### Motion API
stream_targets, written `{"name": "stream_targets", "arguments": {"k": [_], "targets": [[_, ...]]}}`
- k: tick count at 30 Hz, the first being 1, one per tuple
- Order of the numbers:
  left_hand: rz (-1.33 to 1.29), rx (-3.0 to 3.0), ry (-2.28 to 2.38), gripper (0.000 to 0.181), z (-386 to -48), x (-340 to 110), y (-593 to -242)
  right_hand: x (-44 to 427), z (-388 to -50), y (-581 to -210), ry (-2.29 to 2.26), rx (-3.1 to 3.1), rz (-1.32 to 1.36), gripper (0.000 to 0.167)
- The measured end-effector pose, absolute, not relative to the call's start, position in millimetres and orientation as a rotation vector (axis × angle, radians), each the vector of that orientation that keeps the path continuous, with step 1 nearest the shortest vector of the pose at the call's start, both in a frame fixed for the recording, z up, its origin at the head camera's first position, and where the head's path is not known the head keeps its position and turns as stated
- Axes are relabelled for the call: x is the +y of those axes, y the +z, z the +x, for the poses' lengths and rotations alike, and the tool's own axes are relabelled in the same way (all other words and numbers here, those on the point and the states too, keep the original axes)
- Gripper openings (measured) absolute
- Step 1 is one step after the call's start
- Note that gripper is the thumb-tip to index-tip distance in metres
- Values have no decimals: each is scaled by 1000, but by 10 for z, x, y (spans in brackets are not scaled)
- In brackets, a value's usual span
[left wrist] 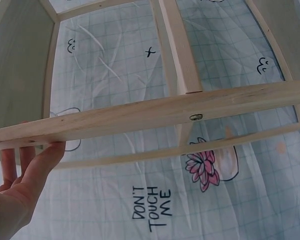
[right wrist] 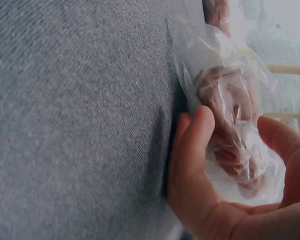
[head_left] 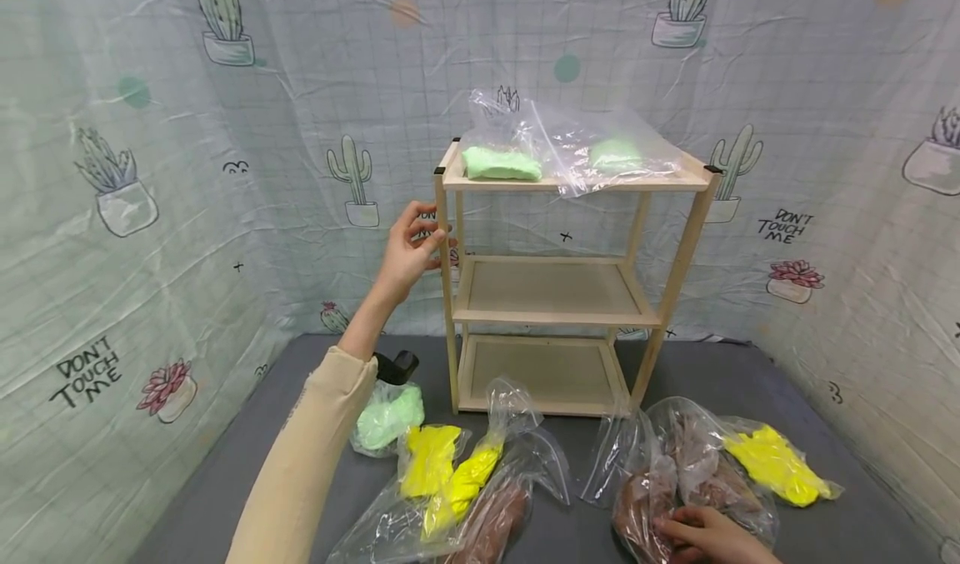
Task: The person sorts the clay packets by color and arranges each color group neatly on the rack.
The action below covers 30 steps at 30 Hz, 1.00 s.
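Note:
My left hand [head_left: 408, 247] holds the front left post [left wrist: 115, 117] of a wooden three-tier shelf [head_left: 573, 185], fingers curled round its edge. Low at the right, my right hand [head_left: 708, 537] is at a clear zip bag with a brown, wrinkled item inside [right wrist: 235, 115]. In the right wrist view its thumb and fingers stand on either side of that bag. On the top tier lie two clear bags with pale green items, one at the left [head_left: 501, 164] and one at the right [head_left: 617, 154].
Several bagged items lie on the dark grey table [head_left: 247, 464]: a pale green one [head_left: 390, 418], yellow ones [head_left: 431, 460] and a brown one [head_left: 491, 518] at the left. Another brown bag [head_left: 705, 464] and a yellow one [head_left: 776, 464] lie at the right. Printed cloth [head_left: 285, 89] hangs around.

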<state>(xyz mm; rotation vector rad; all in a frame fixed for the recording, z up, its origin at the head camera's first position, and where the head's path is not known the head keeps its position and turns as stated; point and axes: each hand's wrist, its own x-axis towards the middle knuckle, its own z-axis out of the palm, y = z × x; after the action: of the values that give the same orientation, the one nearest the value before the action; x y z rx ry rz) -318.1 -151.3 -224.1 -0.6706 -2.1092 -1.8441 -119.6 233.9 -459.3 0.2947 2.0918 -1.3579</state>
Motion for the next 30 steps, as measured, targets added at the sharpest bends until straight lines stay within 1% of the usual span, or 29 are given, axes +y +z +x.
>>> {"name": "stream_targets", "arguments": {"k": [6,11,13,15,16,19,20,24,27,30], "targets": [[-676,-2103,-1839,30,-3182,-1516,-2239,2232,-1186,-4585,-1347,2186,369,70],[-696,-2102,-1841,31,-3176,-1512,-2240,2206,-1181,-4556,-1360,2167,281,60],[-698,-2098,-1846,31,-3176,-1509,-2241,2201,-1184,-4549,-1360,2159,260,59],[-699,-2096,-1848,31,-3178,-1512,-2242,2194,-1193,-4553,-1357,2162,272,66],[-697,-2096,-1849,31,-3177,-1512,-2243,2199,-1194,-4556,-1352,2164,259,67],[-694,-2102,-1846,31,-3171,-1514,-2246,2220,-1198,-4551,-1345,2177,261,80],[-693,-2103,-1845,31,-3169,-1516,-2246,2235,-1197,-4550,-1350,2178,232,80],[-677,-2105,-1841,31,-3159,-1519,-2246,2296,-1176,-4523,-1446,2105,101,61],[-672,-2102,-1843,30,-3159,-1518,-2245,2311,-1157,-4481,-1503,2050,89,51],[-680,-2100,-1852,31,-3161,-1511,-2242,2299,-1150,-4422,-1499,2047,164,59]]}}
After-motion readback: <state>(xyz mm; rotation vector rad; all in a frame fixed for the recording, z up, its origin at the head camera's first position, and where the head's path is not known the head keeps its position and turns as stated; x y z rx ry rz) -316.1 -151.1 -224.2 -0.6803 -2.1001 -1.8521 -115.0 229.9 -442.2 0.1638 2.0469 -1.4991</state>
